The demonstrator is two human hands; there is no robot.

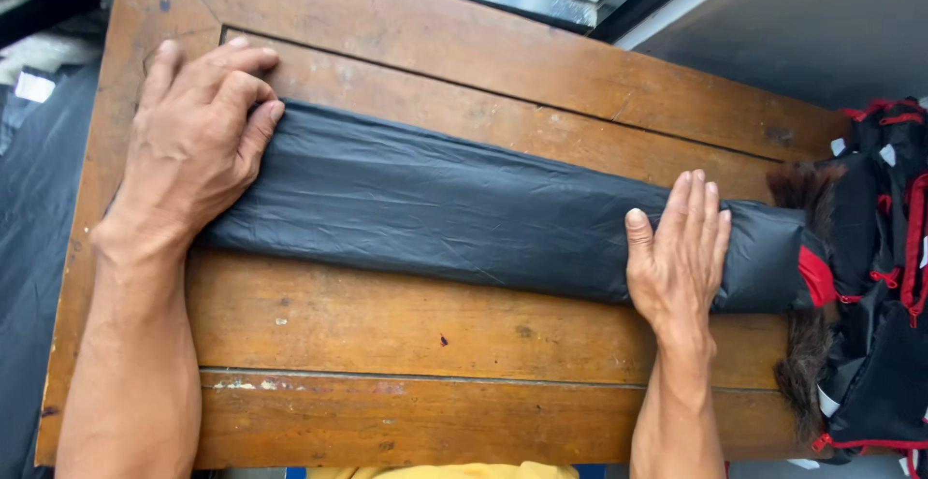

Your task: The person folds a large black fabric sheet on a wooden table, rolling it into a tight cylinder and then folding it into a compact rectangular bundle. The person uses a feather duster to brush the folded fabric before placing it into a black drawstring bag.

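A long roll of black fabric (pixel 464 213) lies across the worn wooden bench (pixel 435 344). The left hand (pixel 198 136) presses flat on its left end, fingers curled over the edge. The right hand (pixel 681 252) rests flat near its right end, fingers together. Black-and-red garments (pixel 884 276) sit at the bench's right edge.

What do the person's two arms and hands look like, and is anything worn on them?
Both forearms are bare, with no sleeves in view. The left hand and the right hand wear no gloves, rings or watch. The nails are short, and veins show on the backs of the hands.
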